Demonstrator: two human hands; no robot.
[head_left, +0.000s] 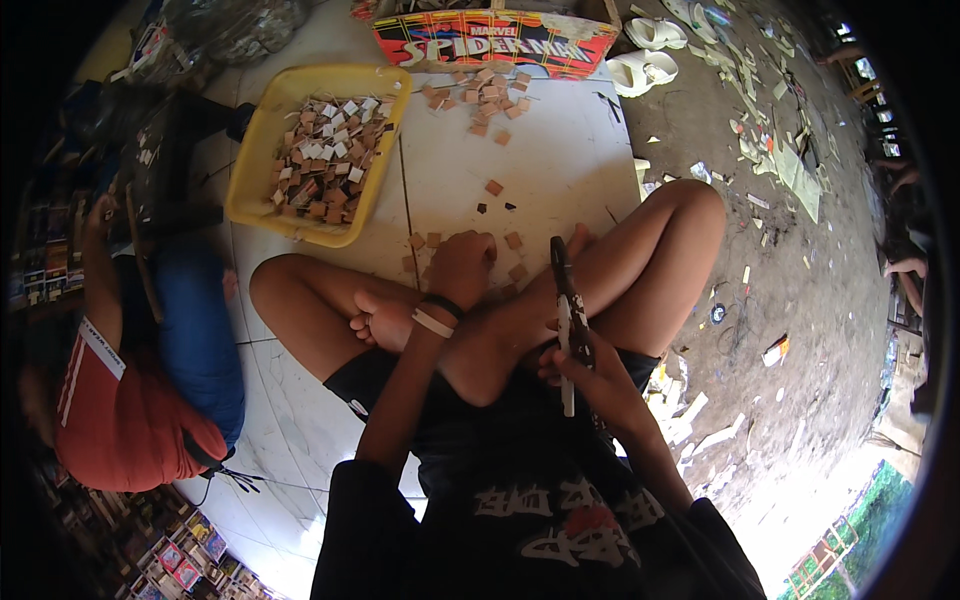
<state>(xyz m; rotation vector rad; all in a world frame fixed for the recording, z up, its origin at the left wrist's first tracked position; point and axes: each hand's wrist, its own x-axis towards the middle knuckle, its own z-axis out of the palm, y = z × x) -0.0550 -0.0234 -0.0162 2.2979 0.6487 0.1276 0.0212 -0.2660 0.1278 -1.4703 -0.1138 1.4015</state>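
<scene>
Your hands are apart. Your right hand (597, 375) is closed around a long, dark, narrow hand tool (572, 322), held above your crossed legs. Your left hand (466, 262) curls low beside small, square brown pieces (514, 241) on the white tiled floor (570, 140); you cannot tell whether it grips one. A yellow plastic tub (387, 145) of brown and white squares stands ahead, leftward.

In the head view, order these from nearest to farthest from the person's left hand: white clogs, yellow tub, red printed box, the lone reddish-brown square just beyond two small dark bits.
From the left hand:
1. Reddish-brown square: just ahead.
2. Yellow tub: ahead, left.
3. Red printed box: farther straight ahead.
4. White clogs: ahead, right.
</scene>
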